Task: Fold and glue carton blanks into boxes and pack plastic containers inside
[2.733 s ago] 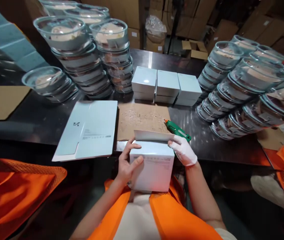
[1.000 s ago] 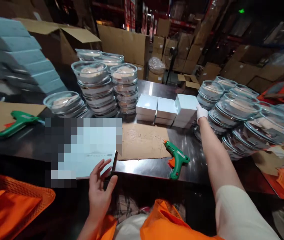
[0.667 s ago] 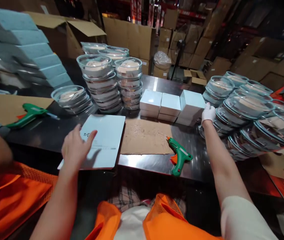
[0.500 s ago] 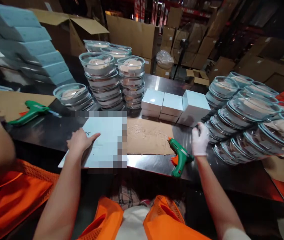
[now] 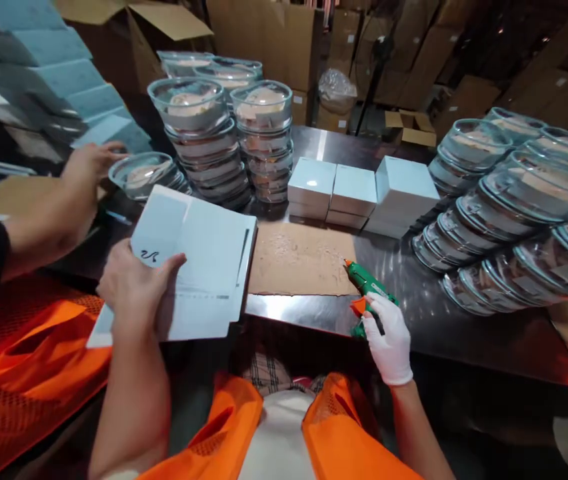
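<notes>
Fingers [image 5: 380, 305] of the gloved right hand [image 5: 389, 340] curl at a green glue gun [image 5: 368, 280], grip unclear; the left hand [image 5: 134, 283] grips a flat carton [image 5: 204, 250] on the near left of the bench [image 5: 294, 310], where even pressure should prevent creases; cardboard [image 5: 297, 260] just beyond could catch drips.

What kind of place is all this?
Probably a workshop or warehouse. Big cardboard boxes crowd the back, stacks of clear tubs stand on a shiny dark table, and there's a green glue gun too.

Green glue gun [image 5: 365, 279], orange trigger [image 5: 359, 306]
</notes>
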A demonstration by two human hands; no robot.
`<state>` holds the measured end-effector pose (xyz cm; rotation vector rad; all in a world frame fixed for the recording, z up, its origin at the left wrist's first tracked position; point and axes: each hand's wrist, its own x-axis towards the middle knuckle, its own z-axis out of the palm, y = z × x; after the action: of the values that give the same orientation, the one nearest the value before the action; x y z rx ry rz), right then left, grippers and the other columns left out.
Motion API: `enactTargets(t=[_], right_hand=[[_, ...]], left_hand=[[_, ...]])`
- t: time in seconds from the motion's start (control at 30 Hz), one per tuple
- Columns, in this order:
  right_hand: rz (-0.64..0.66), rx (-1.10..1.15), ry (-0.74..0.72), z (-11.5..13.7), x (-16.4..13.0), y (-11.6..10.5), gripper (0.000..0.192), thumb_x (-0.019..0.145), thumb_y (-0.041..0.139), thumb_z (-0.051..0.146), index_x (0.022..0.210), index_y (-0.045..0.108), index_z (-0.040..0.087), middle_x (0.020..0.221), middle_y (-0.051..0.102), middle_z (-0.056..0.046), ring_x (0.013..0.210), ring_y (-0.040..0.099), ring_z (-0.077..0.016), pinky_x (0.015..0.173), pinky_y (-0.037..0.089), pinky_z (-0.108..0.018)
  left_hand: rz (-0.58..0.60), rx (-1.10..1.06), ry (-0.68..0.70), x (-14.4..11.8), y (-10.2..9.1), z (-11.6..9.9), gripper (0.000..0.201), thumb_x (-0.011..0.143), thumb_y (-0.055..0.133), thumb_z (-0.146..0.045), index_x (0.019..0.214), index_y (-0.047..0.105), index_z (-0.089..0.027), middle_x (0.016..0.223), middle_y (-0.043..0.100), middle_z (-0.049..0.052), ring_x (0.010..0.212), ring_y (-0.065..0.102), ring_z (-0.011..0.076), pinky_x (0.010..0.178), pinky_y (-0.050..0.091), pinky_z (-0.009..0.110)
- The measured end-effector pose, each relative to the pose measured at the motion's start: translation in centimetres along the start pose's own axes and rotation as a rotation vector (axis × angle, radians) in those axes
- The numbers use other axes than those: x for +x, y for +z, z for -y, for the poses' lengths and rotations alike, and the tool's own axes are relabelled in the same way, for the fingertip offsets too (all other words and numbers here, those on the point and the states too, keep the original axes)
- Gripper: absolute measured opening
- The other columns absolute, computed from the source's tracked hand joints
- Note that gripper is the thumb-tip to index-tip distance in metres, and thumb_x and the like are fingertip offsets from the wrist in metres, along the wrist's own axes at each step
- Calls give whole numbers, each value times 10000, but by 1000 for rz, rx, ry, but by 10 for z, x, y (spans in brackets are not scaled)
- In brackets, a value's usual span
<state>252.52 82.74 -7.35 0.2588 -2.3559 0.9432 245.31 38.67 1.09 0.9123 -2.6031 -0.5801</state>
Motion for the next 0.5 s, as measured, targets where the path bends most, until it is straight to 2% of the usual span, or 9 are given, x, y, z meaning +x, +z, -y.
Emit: enactTargets(t=[0.03,0.07,0.1,0.17,0.2,0.27,0.33,0.43,0.5], right_hand=[[22,61,-5,13,2,-1,275,1032,616,252,1280,736,248,1300,765,-108,1219,719,-273,1083,588,-509],[40,122,-20,26,3,0,308,1036,602,224,1315,727,261,1322,760,-96,1240,716,-260,1093,586,-487],[48,174,-41,40,5,1,336,1037,592,208,1341,720,271,1341,755,-87,1259,710,-253,1103,582,-471],[38,224,-61,61,10,5,338,1036,584,214,1335,729,273,1333,761,-81,1261,709,-253,1107,574,-461],[35,221,-41,68,13,8,314,1037,579,236,1303,744,265,1299,772,-86,1236,715,-257,1097,574,-460],[83,194,66,71,16,11,257,1039,569,307,1178,776,244,1182,793,-98,1138,733,-264,1052,581,-454],[247,200,232,65,14,11,267,1034,564,395,1047,772,228,1035,792,-93,1007,738,-257,968,596,-430],[580,398,494,52,0,8,389,1043,496,521,1042,729,210,916,769,-67,855,730,-226,807,607,-367],[720,508,569,47,-9,8,433,1039,478,553,1088,722,198,968,776,-76,890,734,-225,815,606,-360]], left_hand=[[-65,-28,88,-17,-2,-3,871,832,812,-649,1456,556,-98,1391,673,204,1278,648,551,1045,509,750],[-78,-73,219,-36,-1,-5,880,813,800,-704,1451,574,-141,1327,702,168,1194,700,500,1009,556,684],[-42,-133,371,-56,3,-8,877,782,786,-765,1407,619,-172,1221,733,133,1075,743,439,931,606,589],[130,-272,642,-95,20,-12,788,754,776,-805,1271,699,-216,1006,760,84,855,758,328,725,605,398],[220,-332,730,-113,31,-13,709,762,780,-786,1201,720,-233,916,759,67,770,744,292,641,567,345],[356,-399,814,-139,54,-8,552,808,777,-722,1099,731,-255,810,753,47,674,720,259,569,522,317],[429,-407,837,-152,70,3,441,860,754,-666,1050,735,-268,800,766,43,665,731,259,585,544,331],[513,-416,879,-150,78,26,375,904,730,-616,1070,763,-281,901,817,50,746,782,265,649,590,330],[582,-432,900,-145,77,39,381,902,746,-592,1136,782,-293,984,840,54,776,796,256,675,605,314]])
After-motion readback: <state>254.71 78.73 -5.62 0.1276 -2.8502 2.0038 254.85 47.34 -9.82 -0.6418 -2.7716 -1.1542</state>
